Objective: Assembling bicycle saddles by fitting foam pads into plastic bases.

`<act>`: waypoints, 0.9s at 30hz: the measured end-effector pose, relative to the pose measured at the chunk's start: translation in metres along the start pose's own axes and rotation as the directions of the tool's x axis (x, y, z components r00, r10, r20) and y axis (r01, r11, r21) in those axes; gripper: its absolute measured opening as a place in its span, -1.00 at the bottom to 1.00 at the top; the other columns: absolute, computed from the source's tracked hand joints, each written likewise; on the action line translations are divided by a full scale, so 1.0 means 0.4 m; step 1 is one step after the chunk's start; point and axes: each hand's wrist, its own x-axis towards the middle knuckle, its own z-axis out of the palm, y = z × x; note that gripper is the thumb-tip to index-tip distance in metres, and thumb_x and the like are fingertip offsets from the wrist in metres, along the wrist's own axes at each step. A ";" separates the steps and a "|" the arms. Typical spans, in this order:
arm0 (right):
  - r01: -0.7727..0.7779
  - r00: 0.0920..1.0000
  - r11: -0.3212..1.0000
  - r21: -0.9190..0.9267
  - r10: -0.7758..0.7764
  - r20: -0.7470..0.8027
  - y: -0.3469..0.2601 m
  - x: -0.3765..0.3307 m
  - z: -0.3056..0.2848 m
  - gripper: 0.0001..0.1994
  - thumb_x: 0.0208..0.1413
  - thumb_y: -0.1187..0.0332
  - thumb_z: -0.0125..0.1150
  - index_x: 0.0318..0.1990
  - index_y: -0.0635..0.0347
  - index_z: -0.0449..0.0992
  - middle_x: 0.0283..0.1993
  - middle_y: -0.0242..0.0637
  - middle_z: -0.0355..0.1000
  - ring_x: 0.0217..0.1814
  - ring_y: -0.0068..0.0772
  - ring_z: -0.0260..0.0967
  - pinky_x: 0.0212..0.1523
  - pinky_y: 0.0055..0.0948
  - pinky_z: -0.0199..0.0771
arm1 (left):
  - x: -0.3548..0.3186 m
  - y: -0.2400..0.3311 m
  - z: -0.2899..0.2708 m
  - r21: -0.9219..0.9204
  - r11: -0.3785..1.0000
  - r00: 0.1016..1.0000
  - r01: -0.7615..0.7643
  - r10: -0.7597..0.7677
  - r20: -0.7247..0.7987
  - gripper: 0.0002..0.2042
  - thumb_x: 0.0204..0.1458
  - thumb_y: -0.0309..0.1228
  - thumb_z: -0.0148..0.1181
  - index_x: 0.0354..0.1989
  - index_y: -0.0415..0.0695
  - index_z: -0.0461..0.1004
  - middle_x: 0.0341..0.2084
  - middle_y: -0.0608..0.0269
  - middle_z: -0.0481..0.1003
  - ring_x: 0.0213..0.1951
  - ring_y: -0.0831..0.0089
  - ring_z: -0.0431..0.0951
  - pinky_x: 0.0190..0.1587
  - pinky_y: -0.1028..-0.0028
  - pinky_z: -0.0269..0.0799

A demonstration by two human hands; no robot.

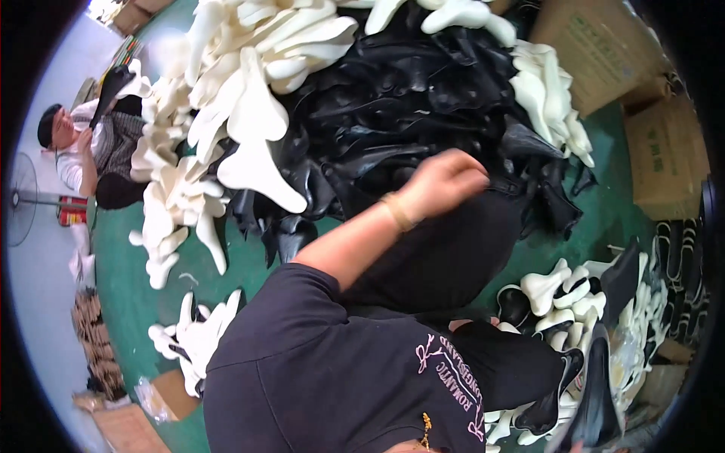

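Observation:
My left hand (pixel 445 185) reaches over my dark-clothed leg, beside a large heap of black saddle covers (pixel 423 98). Its fingers are loosely bent and apart, slightly blurred, with nothing visible between them. At the lower right edge stands a black saddle-shaped piece (pixel 594 392), long nose upward. A sliver of skin at its base, probably my right hand (pixel 578 448), is almost wholly cut off, so its fingers are hidden. White saddle-shaped pads (pixel 257 128) lie piled along the left side of the black heap; more white pads (pixel 542 98) lie to its right.
Cardboard boxes (pixel 604 57) stand at the far right. Mixed white and black saddle pieces (pixel 563 294) crowd my right side. A smaller white pile (pixel 200 332) lies on the green floor (pixel 128 302). At far left, another person (pixel 98 151) holds a black piece near a fan (pixel 19 198).

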 end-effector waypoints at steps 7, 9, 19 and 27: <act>-0.146 0.987 0.588 0.796 0.035 0.155 -0.460 0.006 0.329 -0.57 0.06 0.31 0.17 0.09 0.32 0.40 -0.21 -0.20 0.43 -0.26 -0.39 0.38 -0.25 -0.38 0.39 | -0.264 -0.205 -0.545 0.906 -0.323 0.821 0.274 -0.412 -0.395 -0.65 -0.01 -0.38 0.09 0.00 -0.07 0.45 0.05 0.10 0.40 0.19 0.11 0.28 0.25 -0.26 -0.07; -0.230 0.971 0.364 0.902 0.024 0.238 -0.465 -0.023 0.379 -0.57 0.08 0.32 0.16 0.10 0.32 0.39 -0.24 -0.22 0.42 -0.29 -0.42 0.36 -0.28 -0.40 0.37 | -0.342 -0.261 -0.591 0.873 -0.478 0.798 0.099 -0.485 -0.357 -0.67 0.08 -0.37 -0.01 0.05 -0.05 0.37 0.08 0.10 0.34 0.31 0.17 0.14 0.31 -0.24 -0.21; -0.360 0.886 -0.859 0.365 -0.193 0.421 -0.187 0.045 0.215 -0.58 0.16 0.35 0.10 0.16 0.32 0.33 -0.36 -0.31 0.39 -0.42 -0.56 0.28 -0.45 -0.52 0.30 | -0.286 -0.199 -0.697 0.940 -0.313 0.904 -0.138 -0.427 -0.009 -0.87 0.03 -0.43 0.00 -0.38 0.08 0.50 -0.36 0.26 0.44 -0.21 0.35 0.51 -0.14 0.32 0.22; 0.207 0.929 -0.976 0.071 0.218 0.300 0.441 0.360 0.006 -0.64 0.18 0.48 0.12 0.14 0.24 0.39 -0.23 -0.28 0.49 -0.20 -0.52 0.42 -0.17 -0.52 0.43 | -0.168 -0.305 -0.543 0.835 0.300 0.832 0.461 -0.474 -0.289 -0.54 -0.06 -0.29 0.29 0.04 -0.09 0.35 -0.11 -0.07 0.49 -0.05 -0.02 0.49 0.01 0.17 0.40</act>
